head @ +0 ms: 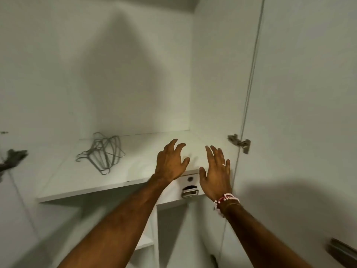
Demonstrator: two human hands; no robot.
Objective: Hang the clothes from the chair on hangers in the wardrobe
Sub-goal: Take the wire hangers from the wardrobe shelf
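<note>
A loose pile of grey wire hangers (103, 152) lies on the white upper shelf (77, 180) of the open wardrobe, left of my hands. My left hand (171, 161) is raised over the shelf's front right part with fingers spread, holding nothing. Beside it my right hand (216, 170), with a ring and a beaded wristband, is also up with fingers straight and empty. No clothes and no chair are in view.
The wardrobe's right door (299, 113) stands open with a metal hinge (240, 143) near my right hand. A small white fitting with a metal latch (190, 187) hangs under the shelf edge. A dark hinge (13, 157) shows at far left. Lower compartments lie below.
</note>
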